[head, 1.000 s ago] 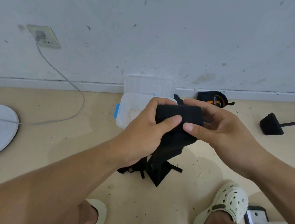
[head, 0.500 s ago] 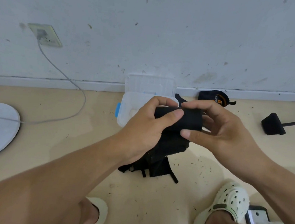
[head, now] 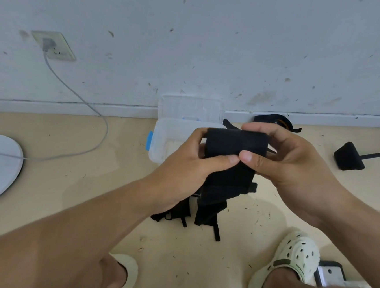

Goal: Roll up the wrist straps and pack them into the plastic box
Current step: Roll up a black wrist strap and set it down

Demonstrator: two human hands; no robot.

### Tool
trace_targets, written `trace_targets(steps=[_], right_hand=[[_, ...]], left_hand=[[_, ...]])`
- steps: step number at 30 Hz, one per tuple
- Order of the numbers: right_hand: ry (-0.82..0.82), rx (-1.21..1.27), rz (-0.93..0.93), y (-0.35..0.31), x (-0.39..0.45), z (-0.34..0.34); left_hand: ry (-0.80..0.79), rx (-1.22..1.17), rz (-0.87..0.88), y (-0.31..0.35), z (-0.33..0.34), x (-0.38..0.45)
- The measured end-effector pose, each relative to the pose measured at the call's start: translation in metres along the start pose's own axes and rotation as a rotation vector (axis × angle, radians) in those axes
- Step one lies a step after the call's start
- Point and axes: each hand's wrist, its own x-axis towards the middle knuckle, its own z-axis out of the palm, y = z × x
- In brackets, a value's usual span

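My left hand [head: 182, 166] and right hand [head: 291, 162] pinch a black fabric wrist strap [head: 235, 143], half rolled, above the open clear plastic box [head: 161, 141] on the floor. I should keep each turn tight, edges aligned, tail taut.

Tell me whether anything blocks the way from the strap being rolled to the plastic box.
Nothing visible does. Both the left hand and right hand hold the black wrist strap just in front of the plastic box, whose lid stands open against the wall. The hands hide part of its opening.
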Motion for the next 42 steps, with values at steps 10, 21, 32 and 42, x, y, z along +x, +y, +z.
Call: trace_targets(steps=[10,21,32,42], right_hand=[[0.013,-0.127,-0.055,0.002,-0.002,-0.001],[-0.002,-0.055,-0.013,0.001,0.000,0.000],[-0.081,-0.206,-0.043,0.000,-0.001,0.001],[-0.160,-0.136,0.077,-0.004,0.003,-0.004]], left_hand=[[0.044,-0.049,0.015,0.004,0.002,0.001],[0.014,-0.159,-0.021,0.009,0.001,0.000],[0.133,-0.215,-0.090,0.009,-0.001,0.001],[0.032,-0.072,0.032,0.006,-0.004,-0.003]])
